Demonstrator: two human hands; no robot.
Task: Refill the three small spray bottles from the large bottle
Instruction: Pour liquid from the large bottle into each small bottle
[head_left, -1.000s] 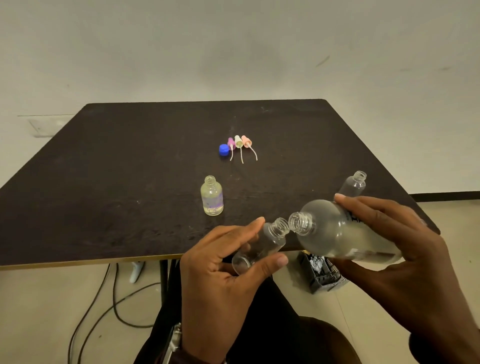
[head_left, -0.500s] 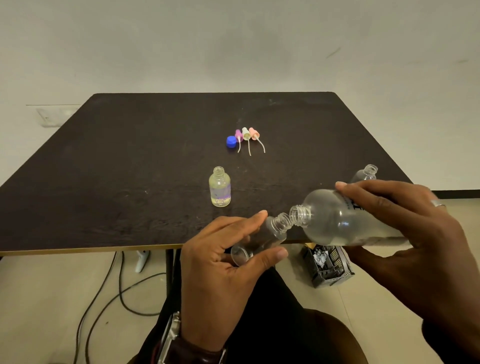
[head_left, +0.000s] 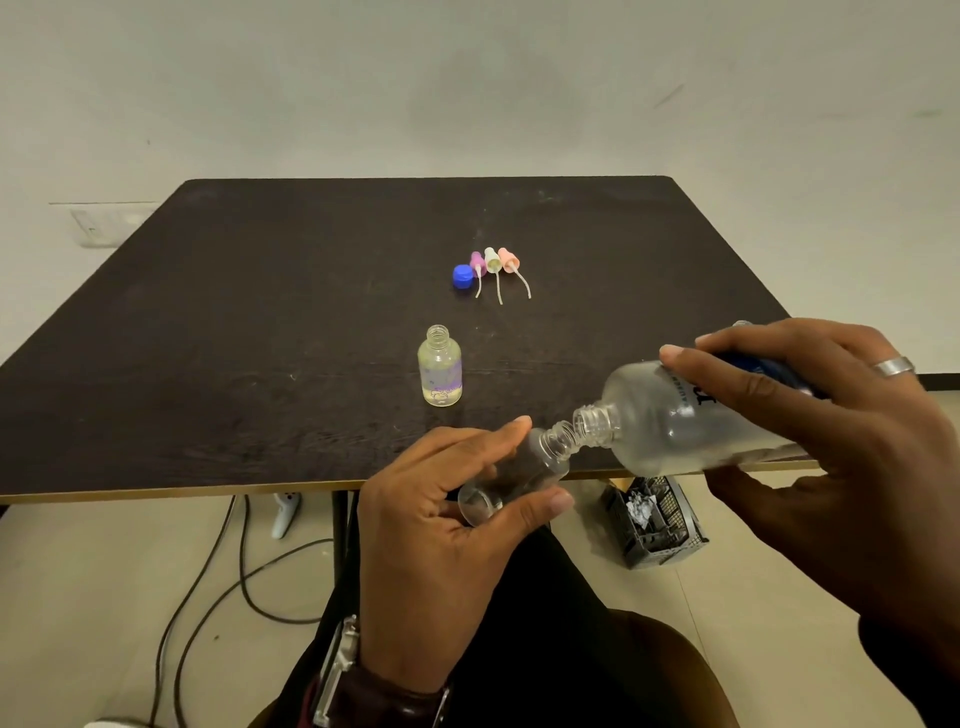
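My left hand (head_left: 441, 530) grips a small clear spray bottle (head_left: 519, 475), tilted with its open neck up and to the right. My right hand (head_left: 831, 441) holds the large clear bottle (head_left: 670, 421) tipped on its side, its open mouth touching the small bottle's neck. Both are held at the table's front edge. A second small bottle (head_left: 439, 366) stands upright and uncapped on the dark table (head_left: 260, 338). The third small bottle is almost hidden behind my right hand. Three spray tops, purple (head_left: 477, 264), white (head_left: 492, 260) and pink (head_left: 509, 261), lie beside a blue cap (head_left: 462, 276).
Under the table's front edge a grey crate (head_left: 654, 519) with crumpled paper stands on the floor. Black cables (head_left: 208, 587) run across the floor at the left, near a white object (head_left: 284, 512). A wall socket (head_left: 98, 226) sits at the far left.
The large bottle has tipped further and its mouth has closed in on the small bottle's neck. My right hand now covers the third small bottle.
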